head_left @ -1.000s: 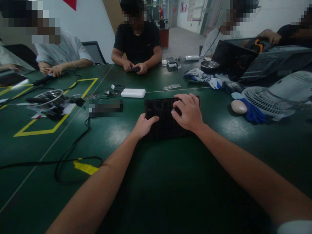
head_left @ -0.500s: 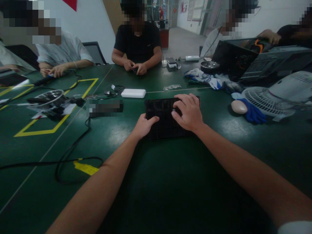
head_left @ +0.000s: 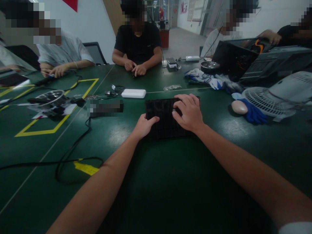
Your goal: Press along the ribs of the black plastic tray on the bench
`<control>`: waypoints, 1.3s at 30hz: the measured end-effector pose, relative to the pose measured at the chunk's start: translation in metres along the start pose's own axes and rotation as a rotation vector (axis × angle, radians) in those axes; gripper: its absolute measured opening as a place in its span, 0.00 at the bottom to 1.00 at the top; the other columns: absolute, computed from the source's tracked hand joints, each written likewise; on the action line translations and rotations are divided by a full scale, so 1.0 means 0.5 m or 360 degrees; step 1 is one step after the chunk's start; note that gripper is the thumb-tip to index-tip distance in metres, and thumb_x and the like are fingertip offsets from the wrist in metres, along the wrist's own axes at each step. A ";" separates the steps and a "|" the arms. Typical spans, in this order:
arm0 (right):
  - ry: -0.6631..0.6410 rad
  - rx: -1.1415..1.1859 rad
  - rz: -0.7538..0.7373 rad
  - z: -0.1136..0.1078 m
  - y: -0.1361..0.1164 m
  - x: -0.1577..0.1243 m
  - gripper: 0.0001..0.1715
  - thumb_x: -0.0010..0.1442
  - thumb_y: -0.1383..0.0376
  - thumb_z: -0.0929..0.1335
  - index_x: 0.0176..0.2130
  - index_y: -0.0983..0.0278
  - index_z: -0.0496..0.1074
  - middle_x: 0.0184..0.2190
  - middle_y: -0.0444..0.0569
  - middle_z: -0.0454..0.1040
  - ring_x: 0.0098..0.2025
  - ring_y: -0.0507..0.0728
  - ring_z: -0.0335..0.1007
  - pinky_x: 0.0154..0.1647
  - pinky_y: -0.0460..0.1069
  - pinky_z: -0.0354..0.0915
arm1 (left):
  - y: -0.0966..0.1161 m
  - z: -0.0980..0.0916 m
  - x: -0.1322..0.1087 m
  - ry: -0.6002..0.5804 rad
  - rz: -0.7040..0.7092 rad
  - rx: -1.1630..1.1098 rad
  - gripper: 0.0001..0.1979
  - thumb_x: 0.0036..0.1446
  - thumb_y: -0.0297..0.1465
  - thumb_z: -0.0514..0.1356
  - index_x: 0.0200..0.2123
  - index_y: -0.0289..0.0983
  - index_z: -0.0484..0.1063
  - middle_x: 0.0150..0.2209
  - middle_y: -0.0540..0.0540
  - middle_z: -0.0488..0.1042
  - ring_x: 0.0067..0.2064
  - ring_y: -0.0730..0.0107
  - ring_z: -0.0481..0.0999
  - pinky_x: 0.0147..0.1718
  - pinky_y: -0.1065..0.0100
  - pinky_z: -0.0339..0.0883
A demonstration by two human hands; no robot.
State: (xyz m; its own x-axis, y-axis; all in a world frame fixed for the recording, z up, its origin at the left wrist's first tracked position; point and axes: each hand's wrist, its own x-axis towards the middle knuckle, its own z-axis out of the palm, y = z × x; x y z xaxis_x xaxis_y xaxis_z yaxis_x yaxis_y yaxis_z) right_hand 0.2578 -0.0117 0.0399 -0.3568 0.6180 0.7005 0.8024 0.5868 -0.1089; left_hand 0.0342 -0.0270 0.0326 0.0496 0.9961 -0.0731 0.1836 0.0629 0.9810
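A flat, black, rectangular tablet-like device (head_left: 165, 126) lies on the green table in front of me, its dark surface showing faint lines. My left hand (head_left: 144, 125) is closed on its left edge, thumb on top and the other fingers hidden. My right hand (head_left: 188, 112) is bent over its upper right part. The thumb and index finger are close together there, with a tiny greyish spot at their tips that I cannot make out. A white power-bank-like block (head_left: 134, 93) lies beyond the device's left corner.
A black cable (head_left: 73, 149) with a yellow tag (head_left: 86, 167) runs by my left forearm. On the right are a blue glove (head_left: 254, 112), a computer mouse (head_left: 239, 107) and a fan (head_left: 268, 97). A person in black (head_left: 137, 42) sits opposite; others sit on both sides.
My hands and the black device have stayed almost still. The person opposite has lowered the small dark thing in their hands and now touches it near the table with a finger.
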 end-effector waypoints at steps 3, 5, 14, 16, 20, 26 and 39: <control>0.0001 -0.0005 -0.0003 0.000 0.000 0.000 0.07 0.63 0.60 0.66 0.41 0.58 0.71 0.57 0.52 0.74 0.62 0.64 0.66 0.68 0.63 0.51 | 0.001 0.000 0.000 -0.0004 0.0004 0.0006 0.15 0.45 0.40 0.66 0.33 0.36 0.74 0.35 0.44 0.77 0.37 0.60 0.75 0.40 0.61 0.69; 0.0006 -0.0005 -0.0004 0.000 0.000 0.000 0.07 0.63 0.59 0.66 0.41 0.58 0.71 0.57 0.52 0.74 0.62 0.64 0.66 0.68 0.63 0.51 | 0.001 -0.001 0.000 -0.0009 0.0005 0.0016 0.15 0.45 0.40 0.66 0.33 0.36 0.74 0.35 0.43 0.77 0.37 0.60 0.75 0.40 0.61 0.69; 0.0005 0.0004 0.0002 0.002 0.001 -0.001 0.07 0.63 0.60 0.66 0.41 0.59 0.71 0.57 0.52 0.74 0.62 0.64 0.65 0.69 0.63 0.50 | -0.004 -0.002 0.003 -0.0019 0.0014 0.0006 0.15 0.45 0.40 0.67 0.32 0.35 0.75 0.34 0.44 0.77 0.37 0.60 0.75 0.39 0.61 0.69; -0.0001 0.0009 0.0008 0.003 0.002 -0.001 0.07 0.63 0.59 0.66 0.41 0.58 0.71 0.57 0.52 0.73 0.62 0.64 0.65 0.69 0.63 0.50 | -0.005 -0.002 0.005 -0.0013 0.0014 -0.0011 0.15 0.44 0.39 0.67 0.32 0.35 0.75 0.34 0.44 0.77 0.37 0.60 0.75 0.40 0.61 0.69; -0.0009 0.0015 0.0013 0.003 0.002 -0.001 0.07 0.63 0.59 0.66 0.41 0.58 0.71 0.57 0.51 0.73 0.62 0.64 0.65 0.69 0.63 0.49 | -0.006 -0.002 0.005 -0.0016 0.0004 -0.0001 0.16 0.44 0.40 0.67 0.33 0.35 0.75 0.35 0.43 0.77 0.37 0.60 0.75 0.40 0.61 0.69; 0.0002 0.0013 0.0003 0.002 0.000 -0.001 0.07 0.63 0.59 0.66 0.41 0.58 0.71 0.57 0.52 0.73 0.62 0.65 0.65 0.69 0.63 0.50 | -0.007 -0.004 0.005 -0.0001 -0.0002 0.0034 0.15 0.44 0.40 0.67 0.32 0.35 0.75 0.35 0.44 0.77 0.37 0.59 0.76 0.39 0.61 0.69; 0.0021 -0.0009 -0.0009 0.002 0.002 0.000 0.08 0.65 0.58 0.66 0.41 0.58 0.71 0.57 0.51 0.74 0.62 0.63 0.66 0.68 0.62 0.50 | -0.003 -0.002 0.002 -0.0015 0.0007 -0.0001 0.14 0.45 0.39 0.67 0.32 0.36 0.75 0.34 0.44 0.78 0.37 0.59 0.76 0.41 0.59 0.70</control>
State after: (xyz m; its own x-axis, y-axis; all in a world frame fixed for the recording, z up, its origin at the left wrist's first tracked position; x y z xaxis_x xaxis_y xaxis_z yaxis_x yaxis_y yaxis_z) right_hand 0.2579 -0.0106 0.0390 -0.3554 0.6077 0.7102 0.8029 0.5875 -0.1009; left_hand 0.0330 -0.0260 0.0314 0.0600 0.9957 -0.0702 0.1830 0.0582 0.9814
